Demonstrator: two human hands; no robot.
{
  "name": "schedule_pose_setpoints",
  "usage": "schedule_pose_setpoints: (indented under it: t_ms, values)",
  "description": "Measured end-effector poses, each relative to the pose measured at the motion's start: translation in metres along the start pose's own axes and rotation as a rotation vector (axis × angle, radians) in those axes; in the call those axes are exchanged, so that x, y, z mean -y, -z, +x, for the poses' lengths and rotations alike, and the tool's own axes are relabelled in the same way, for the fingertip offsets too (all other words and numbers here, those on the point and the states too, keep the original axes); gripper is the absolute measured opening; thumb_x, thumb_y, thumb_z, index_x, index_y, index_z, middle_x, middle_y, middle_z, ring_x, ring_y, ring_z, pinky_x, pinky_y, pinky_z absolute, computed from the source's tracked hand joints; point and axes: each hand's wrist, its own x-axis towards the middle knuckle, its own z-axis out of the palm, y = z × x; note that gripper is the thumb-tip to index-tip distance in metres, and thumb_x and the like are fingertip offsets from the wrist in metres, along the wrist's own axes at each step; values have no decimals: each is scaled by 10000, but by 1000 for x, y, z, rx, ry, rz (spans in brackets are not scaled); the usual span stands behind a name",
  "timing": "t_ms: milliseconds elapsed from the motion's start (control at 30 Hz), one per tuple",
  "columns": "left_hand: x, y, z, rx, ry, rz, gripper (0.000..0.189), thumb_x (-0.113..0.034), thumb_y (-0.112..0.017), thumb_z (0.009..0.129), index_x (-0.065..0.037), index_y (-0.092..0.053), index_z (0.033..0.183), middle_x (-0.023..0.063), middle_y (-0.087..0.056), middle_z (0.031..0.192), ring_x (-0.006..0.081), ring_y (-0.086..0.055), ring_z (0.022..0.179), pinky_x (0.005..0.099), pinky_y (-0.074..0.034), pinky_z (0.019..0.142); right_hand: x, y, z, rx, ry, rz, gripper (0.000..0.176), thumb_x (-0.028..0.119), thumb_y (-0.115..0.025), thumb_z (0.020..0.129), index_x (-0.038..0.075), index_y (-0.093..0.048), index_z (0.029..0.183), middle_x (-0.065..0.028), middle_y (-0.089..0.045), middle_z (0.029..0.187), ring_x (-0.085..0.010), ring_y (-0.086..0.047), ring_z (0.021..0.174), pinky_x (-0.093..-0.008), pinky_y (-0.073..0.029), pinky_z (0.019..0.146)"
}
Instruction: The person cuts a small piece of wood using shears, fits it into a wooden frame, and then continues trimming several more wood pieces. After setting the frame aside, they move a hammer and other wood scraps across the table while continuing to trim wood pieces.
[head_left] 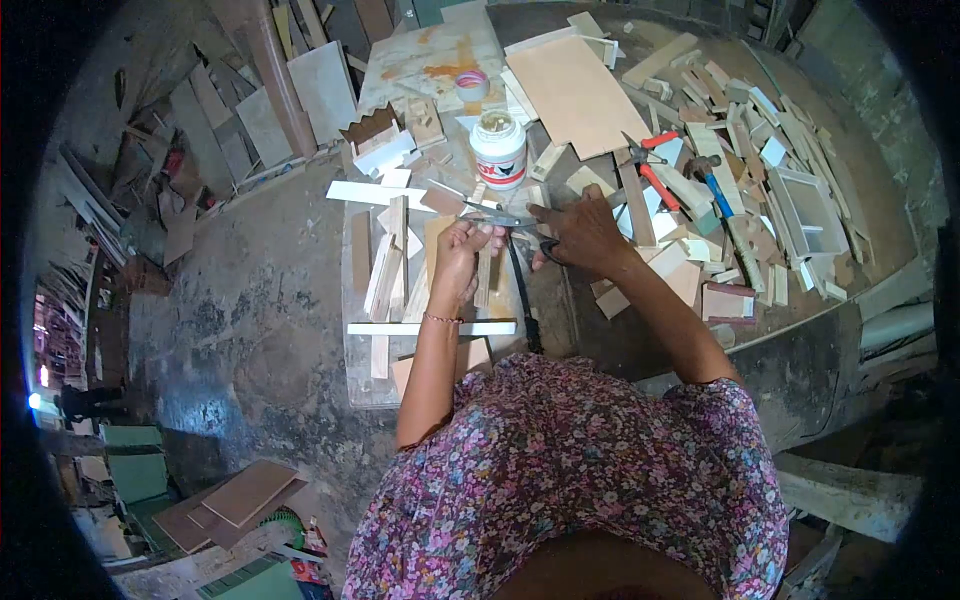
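My right hand (585, 235) is closed round the handles of a pair of scissors (500, 217), whose blades point left. At the blades, my left hand (463, 250) has its fingers pinched together; what they hold is too small to make out. Just beyond my hands stands an open white jar (498, 150) with a red and black label. Beneath and beside my left hand lie narrow wood strips (390, 265), and a white strip (430, 328) lies crosswise nearer my body.
Red-handled pincers (660, 187) and a blue-handled hammer (718, 190) lie among wood scraps at the right. A flat board (575, 95) and a pink tape roll (472, 85) are farther back. Boards (250, 495) rest low at the left.
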Motion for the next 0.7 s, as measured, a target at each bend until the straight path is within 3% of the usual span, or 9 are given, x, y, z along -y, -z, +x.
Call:
schedule_pose_setpoints:
  t_ms: [133,333,433,633,700]
  values:
    - [-1,-2,-1,-8,-57,0,130,5,-480,826,28,-501,952,112,-587,798,145,-541,669,234,-446,604,10,15,-3,5,-21,18,671,464,-695,556,156,-545,1134,-103,-533,555,-232,-502,562,-347,-276,680]
    - [-2,-5,-1,12,-50,-41,134,10,-473,824,42,-498,952,107,-589,795,140,-542,661,229,-440,599,12,14,-6,-38,-18,115,782,556,-702,502,125,-540,1134,-89,-511,519,-228,-482,540,-342,-277,670]
    - [-4,-6,-3,-10,-65,-39,121,22,-461,821,47,-509,929,92,-588,778,120,-528,643,219,-424,592,10,8,-7,-63,9,95,760,538,-707,513,133,-540,1135,-84,-514,523,-224,-483,539,-340,-280,664]
    - [-1,-1,-6,5,-32,5,78,-42,-505,836,16,-542,873,81,-592,790,120,-539,676,227,-442,608,8,6,-7,-46,14,68,543,304,-693,607,157,-562,1113,-84,-520,531,-226,-480,538,-345,-288,664]
    - [1,0,-5,19,-37,31,71,-46,-505,838,11,-542,860,78,-593,793,116,-538,676,225,-442,613,5,0,-7,-32,8,80,526,293,-687,610,158,-568,1105,-88,-526,538,-232,-485,546,-348,-293,669]
